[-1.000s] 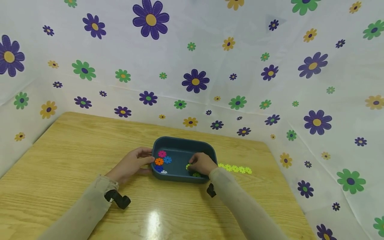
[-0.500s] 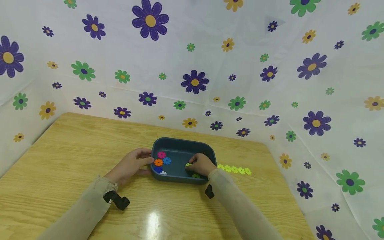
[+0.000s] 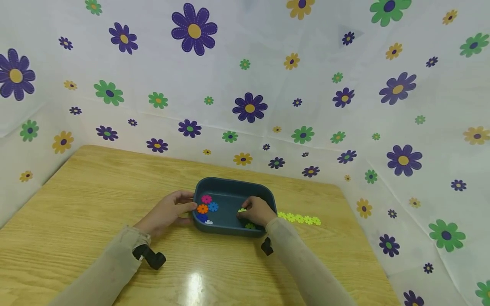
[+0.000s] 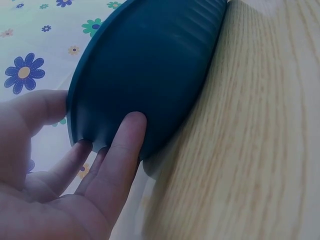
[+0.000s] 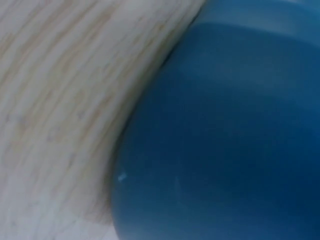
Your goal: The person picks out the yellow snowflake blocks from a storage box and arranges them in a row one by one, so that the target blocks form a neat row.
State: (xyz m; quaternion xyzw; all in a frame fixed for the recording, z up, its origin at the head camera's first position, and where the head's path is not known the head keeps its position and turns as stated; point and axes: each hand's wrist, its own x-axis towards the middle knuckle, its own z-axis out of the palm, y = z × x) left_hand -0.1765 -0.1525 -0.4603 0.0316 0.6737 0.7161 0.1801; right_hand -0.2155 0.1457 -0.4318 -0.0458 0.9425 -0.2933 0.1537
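A dark teal plastic tray (image 3: pixel 229 230) stands on the wooden table. My left hand (image 3: pixel 168 211) holds its left end. In the left wrist view one digit reaches over the rim while other fingertips (image 4: pixel 135 122) press the outer wall. My right hand (image 3: pixel 258 211) reaches inside the tray's right half and pinches a yellow-green flower-shaped plastic disc (image 3: pixel 241 210), partly hidden by the fingers. Beneath that hand lies another green flower disc (image 3: pixel 250 226). In the right wrist view the tray's outer wall (image 5: pixel 215 135) fills most of the picture, and the hand is out of sight.
Inside the tray's left end lie pink (image 3: pixel 206 199), orange (image 3: pixel 202 208), light blue (image 3: pixel 213 207), dark blue (image 3: pixel 202 217) and white (image 3: pixel 208 222) flower discs. A joined row of yellow-green discs (image 3: pixel 300 219) lies on the table right of the tray. Flower-printed cloth (image 3: pixel 214 76) encloses the table.
The head view has shifted slightly. The right hand stays inside the tray with small finger movements at the yellow-green disc. The left hand keeps its place at the tray's left end.
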